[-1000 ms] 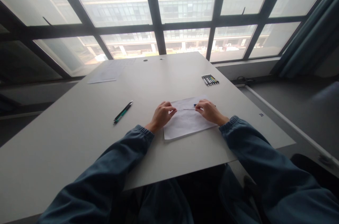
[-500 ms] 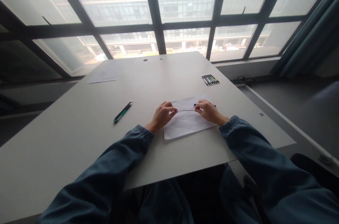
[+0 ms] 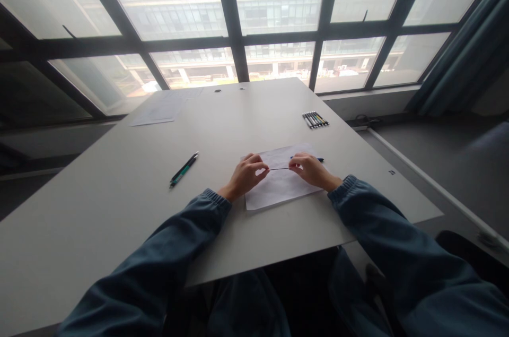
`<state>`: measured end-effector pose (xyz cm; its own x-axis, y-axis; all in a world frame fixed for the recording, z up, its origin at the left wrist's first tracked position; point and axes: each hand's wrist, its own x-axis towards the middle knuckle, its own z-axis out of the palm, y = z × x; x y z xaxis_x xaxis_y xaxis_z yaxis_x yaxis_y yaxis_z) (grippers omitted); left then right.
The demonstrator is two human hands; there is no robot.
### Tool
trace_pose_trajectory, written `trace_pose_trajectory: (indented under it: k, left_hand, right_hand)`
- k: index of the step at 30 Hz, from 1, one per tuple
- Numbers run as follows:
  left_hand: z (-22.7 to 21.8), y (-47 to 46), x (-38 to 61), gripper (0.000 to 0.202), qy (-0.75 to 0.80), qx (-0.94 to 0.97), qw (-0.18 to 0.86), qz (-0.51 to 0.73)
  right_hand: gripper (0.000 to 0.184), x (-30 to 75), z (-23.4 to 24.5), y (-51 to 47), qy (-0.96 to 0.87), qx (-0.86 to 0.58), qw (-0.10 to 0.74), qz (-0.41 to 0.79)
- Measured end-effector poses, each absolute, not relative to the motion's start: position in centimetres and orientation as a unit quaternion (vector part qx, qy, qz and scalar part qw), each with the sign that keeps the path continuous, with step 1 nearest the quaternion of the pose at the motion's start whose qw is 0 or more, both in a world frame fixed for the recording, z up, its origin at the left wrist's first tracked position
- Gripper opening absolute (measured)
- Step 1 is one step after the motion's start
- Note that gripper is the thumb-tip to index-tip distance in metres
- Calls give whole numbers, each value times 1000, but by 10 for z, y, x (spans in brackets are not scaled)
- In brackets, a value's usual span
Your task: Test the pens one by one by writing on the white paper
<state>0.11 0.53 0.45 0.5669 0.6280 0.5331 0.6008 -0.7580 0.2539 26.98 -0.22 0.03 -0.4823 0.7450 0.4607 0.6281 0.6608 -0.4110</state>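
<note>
A thin, straight, dark rod that looks like a pen refill [image 3: 279, 169] is stretched level between my two hands, just over a white sheet of paper [image 3: 274, 193]. My left hand [image 3: 248, 172] pinches its left end between thumb and fingers. At the other end, my right hand [image 3: 308, 168] grips it the same way. Behind the right hand lies a dark blue pen [image 3: 320, 160] on the paper, mostly covered by the fingers. Off to the left of my left hand, a green and black pen pair [image 3: 184, 169] rests side by side on the table.
The white table [image 3: 222, 241] reaches to the windows. Several pens in a row [image 3: 315, 120] lie near its right edge. Further sheets of paper [image 3: 157, 111] are at the far left. A small round dark disc [image 3: 217, 91] sits at the far edge.
My right hand has shifted slightly left and down, bringing the hands a little closer together. The refill has dropped slightly, and more of the blue pen shows behind the right hand.
</note>
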Motion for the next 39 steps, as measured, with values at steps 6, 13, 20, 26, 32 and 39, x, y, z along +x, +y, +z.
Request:
trace_pose_trajectory:
  k: [6, 13, 20, 26, 32, 39]
  left_hand:
    - [8, 3, 4, 15, 337, 891, 19, 303]
    - [9, 1, 3, 16, 340, 887, 35, 310]
    - [2, 11, -1, 29, 425, 825, 11, 372]
    - [-9, 21, -9, 20, 454, 829, 8, 326]
    - [-8, 20, -9, 14, 451, 837, 29, 309]
    - [-9, 20, -6, 10, 441, 819, 56, 363]
  right_hand:
    - [11, 263, 3, -7, -869, -379, 303, 101]
    - [18, 264, 1, -6, -872, -373, 299, 105]
    - [15, 269, -1, -2, -843, -411, 337, 83]
    - [15, 272, -3, 0, -824, -439, 349, 80]
    - [15, 272, -2, 0, -824, -434, 354, 86]
    - [14, 272, -3, 1, -824, -431, 357, 88]
